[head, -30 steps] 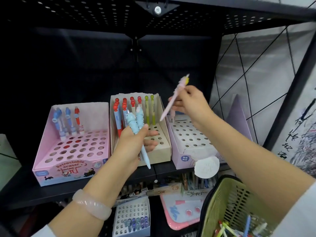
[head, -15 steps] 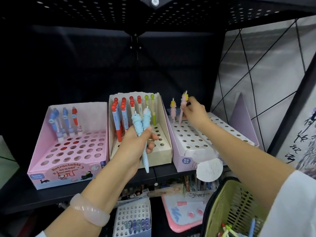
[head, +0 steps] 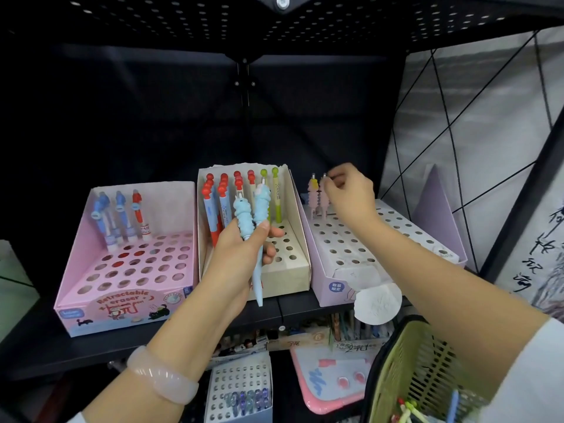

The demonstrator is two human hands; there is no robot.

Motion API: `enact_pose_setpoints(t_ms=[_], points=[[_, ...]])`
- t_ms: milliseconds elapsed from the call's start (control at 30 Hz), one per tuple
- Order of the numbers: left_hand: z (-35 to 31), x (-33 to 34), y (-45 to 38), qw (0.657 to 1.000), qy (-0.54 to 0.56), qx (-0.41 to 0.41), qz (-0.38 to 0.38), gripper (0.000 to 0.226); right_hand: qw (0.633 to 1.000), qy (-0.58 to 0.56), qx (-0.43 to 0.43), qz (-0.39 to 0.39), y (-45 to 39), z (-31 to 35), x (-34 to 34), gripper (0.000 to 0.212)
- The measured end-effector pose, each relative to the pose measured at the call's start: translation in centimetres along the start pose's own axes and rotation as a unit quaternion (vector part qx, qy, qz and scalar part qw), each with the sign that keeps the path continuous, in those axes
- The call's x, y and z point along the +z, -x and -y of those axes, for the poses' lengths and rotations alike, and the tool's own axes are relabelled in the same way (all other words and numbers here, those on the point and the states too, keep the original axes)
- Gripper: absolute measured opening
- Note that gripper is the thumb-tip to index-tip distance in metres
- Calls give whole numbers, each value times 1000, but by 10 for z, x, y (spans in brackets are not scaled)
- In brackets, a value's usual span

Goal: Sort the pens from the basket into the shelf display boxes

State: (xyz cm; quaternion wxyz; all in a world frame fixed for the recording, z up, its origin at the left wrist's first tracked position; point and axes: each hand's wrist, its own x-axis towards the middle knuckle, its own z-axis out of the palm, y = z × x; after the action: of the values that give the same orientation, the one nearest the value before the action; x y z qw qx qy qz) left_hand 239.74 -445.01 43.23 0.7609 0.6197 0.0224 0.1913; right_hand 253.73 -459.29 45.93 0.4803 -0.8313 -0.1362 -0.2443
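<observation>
At the back left corner of the lilac display box [head: 351, 248], two pink pens [head: 317, 198] stand in the rear holes, the right hand [head: 348, 193] pinching the nearer pen's top, probably seating it. The left hand [head: 241, 254] grips two pale blue pens [head: 253, 215] before the cream box [head: 293, 270], likely queued. Boxes sit along the black shelf's [head: 100, 340] front edge; the green basket [head: 427, 367] with remaining pens hangs at lower right.
</observation>
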Motion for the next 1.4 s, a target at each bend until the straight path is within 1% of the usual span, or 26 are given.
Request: enact_pose_setpoints(t_ms=[33,100,167,200,233,333,400,433,500,567,600,633,700,733,800,900,967,1067,1200,1333,1400], points=[[0,2,1,1000,-1,1,3,20,998,-42,-19,29,7,13,-4,11],[0,6,3,1000,-7,-1,10,25,982,-94,-35,157,25,35,-9,11],[0,10,4,1000,-1,1,19,19,958,-85,-30,271,41,49,-11,17],[0,13,5,1000,3,3,23,16,947,-90,-20,307,46,51,-11,20],[0,14,6,1000,5,4,25,16,937,-114,-5,330,49,53,-12,23],[0,19,8,999,2,2,40,15,922,-162,22,350,51,52,-17,20],[-1,22,8,999,0,-13,48,13,922,-172,29,345,49,48,-18,18],[-2,23,8,999,3,-21,48,11,926,-182,35,329,48,45,-19,17],[-3,23,7,999,9,-34,38,9,931,-238,64,269,38,39,-23,15],[-4,21,6,999,6,-43,18,8,925,-309,105,192,22,33,-33,15],[-5,20,5,999,0,-47,9,8,929,-319,114,148,12,28,-39,16],[-5,19,4,999,-12,-49,3,8,942,-299,112,104,3,23,-44,16],[-5,18,1,998,-39,-58,2,10,977,-195,79,31,-12,7,-49,14],[-5,19,-1,997,-45,-63,6,9,989,-136,61,11,-17,-2,-50,14],[-5,21,-4,996,-43,-72,13,6,997,-58,49,-7,-24,-19,-48,15],[-6,23,-7,997,-31,-76,-2,6,998,-21,51,-3,-30,-35,-42,14],[-7,23,-9,996,-6,-87,-9,8,999,31,32,21,-31,-41,-36,14],[-8,23,-10,994,37,-98,-10,13,992,114,16,56,-30,-49,-26,22],[-5,24,-8,997,20,-75,-12,14,988,128,32,78,-37,-49,-23,23],[-3,22,-4,998,4,-61,0,13,971,174,59,151,-33,-58,-23,27],[-2,21,-3,999,0,-54,4,14,968,183,70,157,-26,-62,-21,31]])
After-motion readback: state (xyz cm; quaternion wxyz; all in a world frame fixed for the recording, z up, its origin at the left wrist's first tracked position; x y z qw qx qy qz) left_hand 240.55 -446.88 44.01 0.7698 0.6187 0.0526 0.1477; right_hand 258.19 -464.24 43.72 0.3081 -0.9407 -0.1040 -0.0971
